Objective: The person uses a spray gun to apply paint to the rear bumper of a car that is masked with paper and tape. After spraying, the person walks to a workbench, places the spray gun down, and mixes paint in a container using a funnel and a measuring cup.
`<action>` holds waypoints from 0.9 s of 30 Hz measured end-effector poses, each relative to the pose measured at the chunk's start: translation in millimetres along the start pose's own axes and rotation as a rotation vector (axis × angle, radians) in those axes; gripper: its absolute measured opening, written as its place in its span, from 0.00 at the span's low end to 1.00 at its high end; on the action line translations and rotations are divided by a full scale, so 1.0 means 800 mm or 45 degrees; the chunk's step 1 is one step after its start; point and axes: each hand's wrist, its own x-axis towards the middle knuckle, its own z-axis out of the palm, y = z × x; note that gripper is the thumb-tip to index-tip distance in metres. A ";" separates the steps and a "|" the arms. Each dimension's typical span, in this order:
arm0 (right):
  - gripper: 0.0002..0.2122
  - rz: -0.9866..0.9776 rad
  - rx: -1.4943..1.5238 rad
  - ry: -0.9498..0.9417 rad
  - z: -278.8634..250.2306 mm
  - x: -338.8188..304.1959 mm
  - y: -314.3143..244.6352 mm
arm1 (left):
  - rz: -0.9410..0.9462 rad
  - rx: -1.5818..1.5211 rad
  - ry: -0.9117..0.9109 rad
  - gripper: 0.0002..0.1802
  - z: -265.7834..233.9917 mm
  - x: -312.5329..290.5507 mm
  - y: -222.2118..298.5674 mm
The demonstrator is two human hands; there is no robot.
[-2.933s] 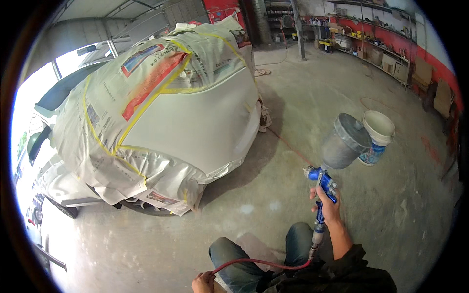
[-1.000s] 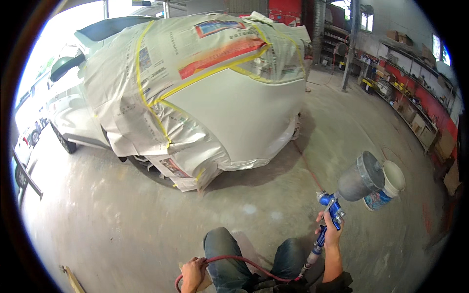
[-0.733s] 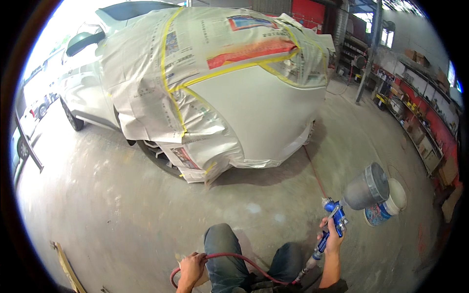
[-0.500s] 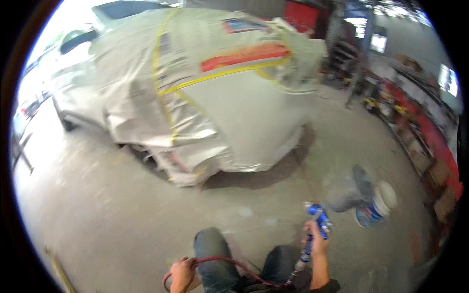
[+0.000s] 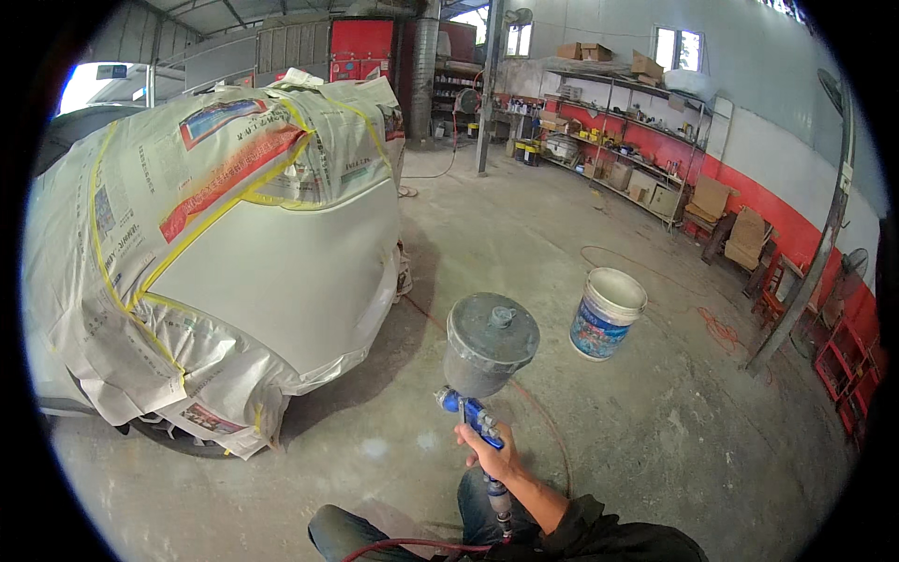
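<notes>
My right hand point(image 5: 492, 451) is wrapped round the handle of a blue spray gun point(image 5: 478, 419). On top of the gun sits a grey, paint-dusted cup point(image 5: 492, 361) with its lid on, close to upright. A red air hose point(image 5: 403, 542) runs from the fitting below the handle across my legs. My left hand is out of the picture. Ahead and to the left of the gun, apart from it, is a car's pale bumper panel point(image 5: 290, 272), framed by yellow tape point(image 5: 211, 239) and masking newspaper point(image 5: 131, 215).
A white bucket point(image 5: 621, 286) with a blue label stands on the concrete floor beyond the gun cup. Thin red hoses point(image 5: 719, 328) trail over the floor. Shelves point(image 5: 618, 126) with boxes line the far right wall. Metal posts point(image 5: 489, 89) and chairs point(image 5: 749, 239) stand there too.
My view has swung to the right, so the car sits farther left. My left hand, which held the hose, has left the picture. The gun stays in my right hand.
</notes>
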 end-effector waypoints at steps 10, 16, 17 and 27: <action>0.11 -0.061 0.125 -0.123 -0.011 0.006 -0.010 | -0.036 -0.084 -0.008 0.13 -0.011 -0.003 0.006; 0.10 -0.255 0.211 0.128 -0.007 0.035 -0.097 | -0.274 -0.061 0.012 0.11 -0.061 0.014 0.052; 0.10 -0.286 0.232 0.137 0.004 0.038 -0.104 | -0.305 -0.066 0.040 0.10 -0.067 0.009 0.050; 0.12 -0.020 0.245 -0.384 -0.034 -0.013 -0.040 | -0.172 -0.169 -0.209 0.12 -0.040 0.007 0.061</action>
